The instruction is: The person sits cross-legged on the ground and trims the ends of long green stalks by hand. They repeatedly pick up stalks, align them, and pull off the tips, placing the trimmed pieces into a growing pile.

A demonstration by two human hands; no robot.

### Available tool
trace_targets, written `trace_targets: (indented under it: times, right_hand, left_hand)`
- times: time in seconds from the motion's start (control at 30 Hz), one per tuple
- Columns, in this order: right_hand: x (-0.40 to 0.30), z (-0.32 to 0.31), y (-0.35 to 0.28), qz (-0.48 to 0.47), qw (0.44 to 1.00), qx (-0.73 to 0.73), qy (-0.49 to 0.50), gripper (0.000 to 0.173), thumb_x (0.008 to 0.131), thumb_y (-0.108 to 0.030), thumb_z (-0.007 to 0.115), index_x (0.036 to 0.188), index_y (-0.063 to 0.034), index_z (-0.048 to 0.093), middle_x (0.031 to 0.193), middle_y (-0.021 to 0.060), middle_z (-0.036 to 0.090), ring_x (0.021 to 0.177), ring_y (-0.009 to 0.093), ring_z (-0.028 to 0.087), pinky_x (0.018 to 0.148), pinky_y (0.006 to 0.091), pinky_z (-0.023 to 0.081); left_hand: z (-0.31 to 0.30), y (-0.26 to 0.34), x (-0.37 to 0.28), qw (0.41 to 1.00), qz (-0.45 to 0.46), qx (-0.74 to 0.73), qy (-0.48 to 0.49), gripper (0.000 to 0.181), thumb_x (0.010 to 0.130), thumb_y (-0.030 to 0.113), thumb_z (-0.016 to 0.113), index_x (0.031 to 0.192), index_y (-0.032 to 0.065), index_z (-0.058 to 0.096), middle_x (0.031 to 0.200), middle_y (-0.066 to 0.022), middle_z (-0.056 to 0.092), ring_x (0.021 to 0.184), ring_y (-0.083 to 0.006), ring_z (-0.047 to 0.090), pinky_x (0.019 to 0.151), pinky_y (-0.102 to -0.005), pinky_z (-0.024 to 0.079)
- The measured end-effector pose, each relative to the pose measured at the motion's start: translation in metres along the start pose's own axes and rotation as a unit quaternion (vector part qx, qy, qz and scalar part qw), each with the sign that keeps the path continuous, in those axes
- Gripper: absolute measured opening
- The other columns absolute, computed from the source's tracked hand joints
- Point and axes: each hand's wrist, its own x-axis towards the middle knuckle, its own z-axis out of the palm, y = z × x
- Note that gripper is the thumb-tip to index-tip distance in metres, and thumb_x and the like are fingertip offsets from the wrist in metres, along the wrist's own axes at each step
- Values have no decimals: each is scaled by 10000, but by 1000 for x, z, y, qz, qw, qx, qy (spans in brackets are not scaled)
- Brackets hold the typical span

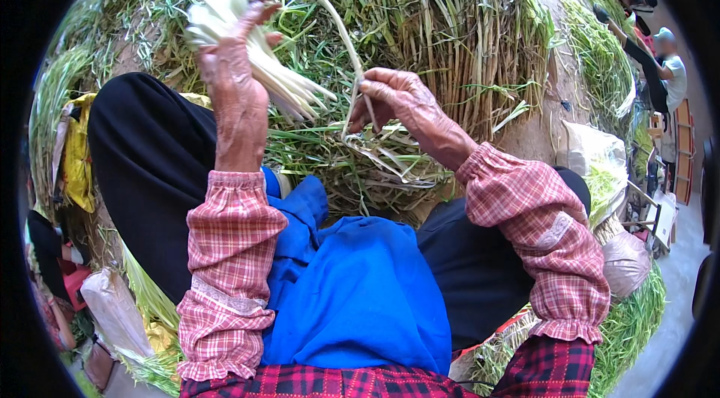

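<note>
My left hand (239,77) is raised around a bunch of pale, white-stemmed leafy stalks (289,80), whose upper end is blurred. Between the fingertips of my right hand (396,97) is a long pale stalk (332,10). It arcs up from there toward the top of the bunch, and a bent end hangs below the fingers. Beneath both hands lie loose green and dry leaves (371,167). Just beyond my right hand, a thick pile of brownish stems with green leaves (461,49) covers the ground.
My bent knees in black trousers (152,156) and a blue apron (360,291) frame the space. White sacking (593,145) holds greens at right. A yellow sack (79,156) lies at left. Another person (666,69) sits at far right, with green heaps (599,55) nearby.
</note>
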Motion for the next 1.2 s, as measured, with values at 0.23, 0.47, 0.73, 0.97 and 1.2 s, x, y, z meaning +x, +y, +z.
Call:
trace_targets:
  times: [0.23, 0.47, 0.73, 0.97, 1.2]
  right_hand:
    - [5, -10, 5, 69, 996, 38, 35, 212, 922, -222, 427, 870, -35, 511, 768, 114, 641, 655, 180, 653, 464, 199, 452]
    - [2, 7, -11, 14, 1000, -13, -10, 220, 902, -205, 438, 942, -6, 522, 736, 89, 645, 611, 142, 639, 454, 195, 424]
    - [2, 5, -4, -6, 993, -112, -40, 264, 853, -199, 490, 979, 7, 597, 690, 34, 621, 595, 75, 565, 492, 218, 415]
    - [-1, 1, -11, -69, 973, -221, -19, 340, 784, -228, 543, 954, 60, 601, 632, 35, 537, 558, 88, 430, 521, 272, 372]
    - [5, 4, -13, 38, 993, -110, -8, 250, 807, -267, 573, 889, -41, 642, 601, -32, 533, 513, 40, 480, 429, 197, 373]
  left_hand:
    - [11, 16, 4, 996, 69, 40, 36, 267, 783, 23, 578, 1047, 6, 540, 868, -118, 654, 715, -172, 649, 541, -225, 476]
    - [-3, -20, -5, 977, -212, 16, 28, 274, 756, 27, 619, 1018, -15, 549, 892, -129, 651, 749, -218, 654, 563, -241, 487]
    - [1, -49, -26, 924, -383, -10, -16, 272, 711, 44, 680, 948, -50, 585, 872, -116, 641, 717, -185, 630, 545, -243, 492]
    - [-2, -62, -28, 910, -415, 7, -4, 262, 688, 42, 710, 910, -33, 591, 795, -92, 627, 634, -173, 611, 543, -252, 495]
    - [-2, -59, -30, 906, -424, 19, -9, 196, 639, 26, 723, 789, -12, 604, 658, -64, 599, 471, -133, 541, 435, -228, 450]
